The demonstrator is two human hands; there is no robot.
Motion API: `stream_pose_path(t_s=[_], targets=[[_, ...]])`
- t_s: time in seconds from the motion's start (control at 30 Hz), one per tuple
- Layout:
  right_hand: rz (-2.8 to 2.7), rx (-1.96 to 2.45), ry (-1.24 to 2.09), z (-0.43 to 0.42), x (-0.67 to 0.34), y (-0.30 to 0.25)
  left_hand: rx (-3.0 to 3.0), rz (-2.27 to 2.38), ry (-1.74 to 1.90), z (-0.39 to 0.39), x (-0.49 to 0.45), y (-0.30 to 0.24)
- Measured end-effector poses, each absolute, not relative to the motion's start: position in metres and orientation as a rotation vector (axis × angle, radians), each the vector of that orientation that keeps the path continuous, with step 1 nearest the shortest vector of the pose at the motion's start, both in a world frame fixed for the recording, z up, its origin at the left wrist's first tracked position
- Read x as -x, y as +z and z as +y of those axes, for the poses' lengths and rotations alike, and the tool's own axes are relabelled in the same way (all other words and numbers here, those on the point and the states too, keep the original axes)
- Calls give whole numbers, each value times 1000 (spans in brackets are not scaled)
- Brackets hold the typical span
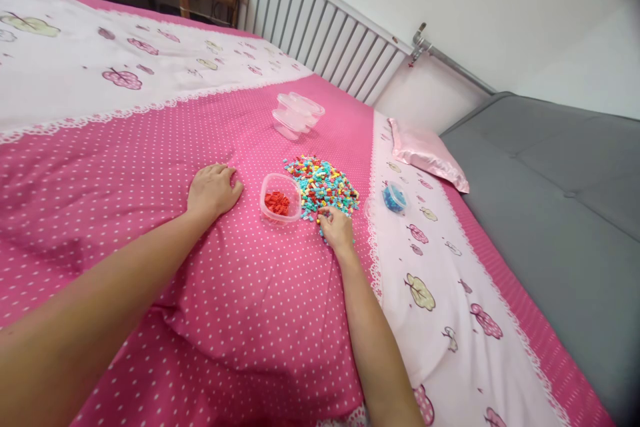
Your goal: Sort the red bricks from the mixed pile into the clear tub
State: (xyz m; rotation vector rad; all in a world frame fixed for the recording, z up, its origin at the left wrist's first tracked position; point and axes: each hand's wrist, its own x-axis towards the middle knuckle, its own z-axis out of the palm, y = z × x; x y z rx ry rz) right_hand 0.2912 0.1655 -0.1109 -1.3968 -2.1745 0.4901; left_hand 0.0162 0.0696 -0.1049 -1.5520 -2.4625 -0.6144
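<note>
A heap of small mixed-colour building bricks (327, 183) lies spread on the pink dotted sheet. My right hand (337, 227) is at the near edge of the heap with its fingers curled together; what they pinch, if anything, is too small to make out. Just left of the heap stands a clear plastic tub (281, 181) with red bricks (277, 203) inside. My left hand (213, 191) rests palm down on the sheet, left of that tub, thumb apart from the fingers. It holds nothing that I can see.
Several clear empty tubs (299, 111) sit beyond the heap. Right of it is a tub of blue pieces (395, 197), with a clear lid-like piece (370, 207) nearby. A pink pillow (425, 152) lies near the grey headboard (550, 200). A barred metal rail (320, 20) borders the bed.
</note>
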Motion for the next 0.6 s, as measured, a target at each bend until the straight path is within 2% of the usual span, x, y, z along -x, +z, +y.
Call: stream_pose_path(t_s=[0.33,0.6], targets=[[-2132,1371,551,165,-293,-112,1542,-2477,-575,69,-17,-103],[-1806,1260,904,169,-295,-117,1559,-2475,-610,69,-16,-104]])
